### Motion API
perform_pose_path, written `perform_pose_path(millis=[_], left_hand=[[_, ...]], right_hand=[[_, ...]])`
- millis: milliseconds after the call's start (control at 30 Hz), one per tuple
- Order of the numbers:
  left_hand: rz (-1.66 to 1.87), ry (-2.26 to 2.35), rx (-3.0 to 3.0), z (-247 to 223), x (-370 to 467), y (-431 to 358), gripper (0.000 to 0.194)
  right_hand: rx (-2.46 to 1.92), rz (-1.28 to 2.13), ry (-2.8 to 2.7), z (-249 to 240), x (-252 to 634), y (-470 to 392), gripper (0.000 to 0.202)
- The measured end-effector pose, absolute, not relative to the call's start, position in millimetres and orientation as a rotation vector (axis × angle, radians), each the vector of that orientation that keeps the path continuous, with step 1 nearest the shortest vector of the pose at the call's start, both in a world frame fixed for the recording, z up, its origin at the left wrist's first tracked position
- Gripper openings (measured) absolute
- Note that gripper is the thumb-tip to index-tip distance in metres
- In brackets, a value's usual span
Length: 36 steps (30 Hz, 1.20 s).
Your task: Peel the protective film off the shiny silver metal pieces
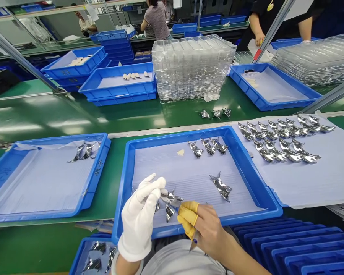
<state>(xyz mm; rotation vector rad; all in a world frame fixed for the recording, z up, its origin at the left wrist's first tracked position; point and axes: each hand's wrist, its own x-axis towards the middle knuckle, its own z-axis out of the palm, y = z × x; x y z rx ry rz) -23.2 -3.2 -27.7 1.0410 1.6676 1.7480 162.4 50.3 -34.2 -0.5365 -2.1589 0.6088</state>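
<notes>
My left hand [140,214], in a white glove, is closed with thumb and fingertips pinching a shiny chrome-like curved part [173,198]. My right hand [205,227] wears yellow finger covers and is closed on a slim tool [193,244]. The tool's blue tip meets or nearly meets the held part; its exact kind is unclear. Both hands are over the near side of a blue tray [120,183] lined with white sheet. Another chrome part [169,212] lies just below the held one. More chrome parts [209,146] lie at the tray's back, and a single one [221,187] at its right.
At left stands a blue tray [101,168] with a few chrome parts. Rows of chrome parts [283,130] cover a white sheet at right. Clear plastic trays [189,70] are stacked behind. Blue trays [298,248] stack at lower right. Co-workers are across the bench.
</notes>
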Motion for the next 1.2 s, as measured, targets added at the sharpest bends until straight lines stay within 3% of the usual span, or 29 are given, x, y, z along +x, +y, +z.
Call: perform_pose_path(millis=[333, 533, 733, 933, 1067, 1200], left_hand=[[1.823, 1.607, 1.521, -2, -15, -8, 0.026], [1.723, 1.630, 1.548, -7, -15, -12, 0.042], [1.727, 1.626, 0.994, -22, -17, -20, 0.024], [1.639, 1.603, 0.918, -24, -23, -22, 0.018], [1.585, 1.568, 0.970, -25, -24, -21, 0.016], [1.563, 1.529, 0.936, -28, -26, -20, 0.017]], right_hand=[[-0.587, 0.787, -2.001, -53, 152, 54, 0.026], [-0.553, 0.671, -2.035, -50, 154, 51, 0.032], [-0.521, 0.802, -2.070, -41, 158, 48, 0.036], [-0.943, 1.208, -1.951, -24, 159, 53, 0.023], [-0.826, 1.147, -2.044, -8, 165, 54, 0.038], [-0.691, 1.125, -2.016, -1, 163, 53, 0.038]])
